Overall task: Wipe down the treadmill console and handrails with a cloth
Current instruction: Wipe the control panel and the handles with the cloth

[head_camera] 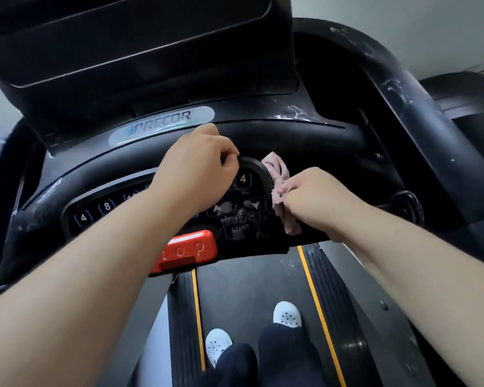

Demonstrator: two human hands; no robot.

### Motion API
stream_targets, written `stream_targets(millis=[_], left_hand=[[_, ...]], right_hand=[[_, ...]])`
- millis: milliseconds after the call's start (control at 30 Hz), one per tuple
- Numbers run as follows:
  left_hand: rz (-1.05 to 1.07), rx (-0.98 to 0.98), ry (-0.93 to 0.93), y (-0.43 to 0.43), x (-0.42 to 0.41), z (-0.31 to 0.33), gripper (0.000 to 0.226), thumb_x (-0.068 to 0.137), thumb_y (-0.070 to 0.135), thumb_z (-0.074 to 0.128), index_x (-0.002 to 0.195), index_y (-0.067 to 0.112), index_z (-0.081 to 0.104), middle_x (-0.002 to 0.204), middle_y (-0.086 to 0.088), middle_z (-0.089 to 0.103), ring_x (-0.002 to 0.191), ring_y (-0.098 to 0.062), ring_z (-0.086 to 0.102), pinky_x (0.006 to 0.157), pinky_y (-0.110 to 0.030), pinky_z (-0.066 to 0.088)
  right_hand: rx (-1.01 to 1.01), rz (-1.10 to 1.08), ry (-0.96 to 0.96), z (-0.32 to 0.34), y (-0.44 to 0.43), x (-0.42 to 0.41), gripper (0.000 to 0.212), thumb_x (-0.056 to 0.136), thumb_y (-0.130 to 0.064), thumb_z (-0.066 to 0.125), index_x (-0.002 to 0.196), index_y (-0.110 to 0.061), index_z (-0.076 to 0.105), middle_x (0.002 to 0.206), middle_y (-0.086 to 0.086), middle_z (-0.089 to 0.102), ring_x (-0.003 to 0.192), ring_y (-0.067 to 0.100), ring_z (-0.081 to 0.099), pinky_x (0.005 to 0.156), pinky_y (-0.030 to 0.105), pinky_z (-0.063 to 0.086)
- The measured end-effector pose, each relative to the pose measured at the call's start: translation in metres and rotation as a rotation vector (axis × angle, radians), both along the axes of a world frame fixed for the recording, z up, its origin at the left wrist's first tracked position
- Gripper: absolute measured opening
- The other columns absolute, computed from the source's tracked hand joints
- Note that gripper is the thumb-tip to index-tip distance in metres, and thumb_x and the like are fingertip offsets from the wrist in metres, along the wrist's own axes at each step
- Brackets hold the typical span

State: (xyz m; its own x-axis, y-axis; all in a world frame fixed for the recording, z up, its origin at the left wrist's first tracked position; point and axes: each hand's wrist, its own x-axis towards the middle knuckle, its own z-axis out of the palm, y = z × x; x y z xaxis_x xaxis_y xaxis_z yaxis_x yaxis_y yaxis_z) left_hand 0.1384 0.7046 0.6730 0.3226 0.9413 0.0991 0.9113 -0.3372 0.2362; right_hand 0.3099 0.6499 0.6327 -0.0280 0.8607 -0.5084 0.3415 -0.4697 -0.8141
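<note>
A crumpled pink terry cloth [280, 177] is pinched in the curled fingers [291, 201] of the right hand [316, 199] and is pressed against the right edge of the black plastic treadmill console [243, 227]. The console's rounded upper edge is gripped by the left hand [199, 160], its fingers curled over it. A red rectangular stop button [187, 251] is seen at the console's lower left, a scuffed black handrail [419, 129] curves past on the right, and two white perforated shoes [287, 314] are planted on the dark running belt [249, 283].
</note>
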Motion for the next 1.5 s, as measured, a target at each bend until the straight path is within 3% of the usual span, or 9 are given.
stream_targets(millis=[167,367,567,767,867,967,1067,1233,1500], left_hand=[[0.003,-0.005,0.014,-0.002,0.004,0.003,0.021,0.09,0.026,0.051,0.094,0.027,0.071,0.092,0.009,0.053,0.081,-0.016,0.052,0.066,-0.026,0.033],[0.003,0.002,0.021,-0.001,0.006,0.005,0.021,0.089,0.025,0.052,0.093,0.025,0.072,0.091,0.009,0.053,0.078,-0.015,0.05,0.068,-0.026,0.033],[-0.008,0.067,0.029,-0.003,0.0,-0.003,0.022,0.089,0.025,0.05,0.092,0.025,0.072,0.091,0.006,0.055,0.08,-0.02,0.053,0.064,-0.028,0.033],[-0.149,0.157,0.093,-0.011,-0.003,-0.007,0.026,0.089,0.021,0.052,0.109,0.018,0.069,0.101,-0.003,0.057,0.087,-0.028,0.057,0.064,-0.032,0.04],[-0.316,0.217,0.256,-0.027,-0.019,-0.013,0.047,0.079,0.017,0.063,0.125,0.01,0.059,0.115,-0.013,0.059,0.1,-0.036,0.056,0.087,-0.047,0.046],[-0.456,0.226,0.311,-0.042,-0.039,-0.018,0.058,0.075,0.015,0.066,0.132,0.013,0.056,0.138,-0.015,0.05,0.129,-0.033,0.044,0.109,-0.05,0.031],[-0.564,0.221,0.314,-0.049,-0.055,-0.024,0.055,0.071,0.015,0.069,0.126,0.014,0.061,0.141,-0.013,0.048,0.13,-0.031,0.044,0.108,-0.049,0.034],[-0.606,0.19,0.271,-0.053,-0.068,-0.022,0.045,0.068,0.018,0.073,0.112,0.012,0.068,0.131,-0.011,0.058,0.118,-0.03,0.056,0.095,-0.045,0.046],[-0.622,0.163,0.28,-0.046,-0.065,-0.018,0.028,0.079,0.021,0.063,0.107,0.02,0.065,0.123,0.001,0.057,0.117,-0.022,0.052,0.093,-0.038,0.044]], right_hand=[[-0.031,0.042,-0.13,0.0,0.0,0.001,0.02,0.075,-0.008,0.047,0.058,-0.008,0.058,0.056,0.011,0.061,0.057,0.03,0.062,0.054,0.025,0.042],[-0.12,0.166,-0.16,-0.001,0.023,0.002,0.027,0.082,0.008,0.033,0.062,-0.005,0.048,0.037,0.008,0.048,0.029,0.017,0.044,0.037,0.018,0.036],[0.145,0.177,-0.207,0.019,-0.011,0.008,0.027,0.084,-0.01,0.055,0.065,-0.021,0.069,0.064,-0.005,0.064,0.07,0.016,0.06,0.072,0.031,0.048],[0.251,0.0,-0.241,0.009,-0.053,-0.007,0.025,0.082,-0.002,0.05,0.073,-0.018,0.067,0.086,-0.006,0.068,0.085,0.015,0.061,0.082,0.03,0.051],[0.333,-0.157,-0.146,-0.005,-0.07,-0.027,0.031,0.081,0.013,0.038,0.078,-0.01,0.06,0.075,-0.006,0.056,0.07,0.014,0.052,0.061,0.023,0.047],[0.388,-0.293,-0.501,-0.025,-0.085,-0.054,0.029,0.08,0.002,0.044,0.093,-0.014,0.063,0.096,-0.006,0.056,0.09,0.017,0.049,0.071,0.022,0.038],[0.372,-0.513,-0.658,-0.047,-0.105,-0.082,0.036,0.083,-0.003,0.049,0.115,-0.017,0.059,0.123,-0.005,0.05,0.11,0.017,0.043,0.08,0.019,0.033],[0.347,-0.885,-0.461,-0.063,-0.107,-0.108,0.03,0.087,-0.008,0.053,0.115,-0.017,0.057,0.116,-0.007,0.042,0.108,0.018,0.051,0.078,0.018,0.032],[0.559,-0.622,-0.614,-0.025,-0.051,-0.094,0.048,0.082,-0.001,0.046,0.121,-0.027,0.058,0.114,-0.01,0.058,0.103,0.02,0.044,0.08,0.031,0.04]])
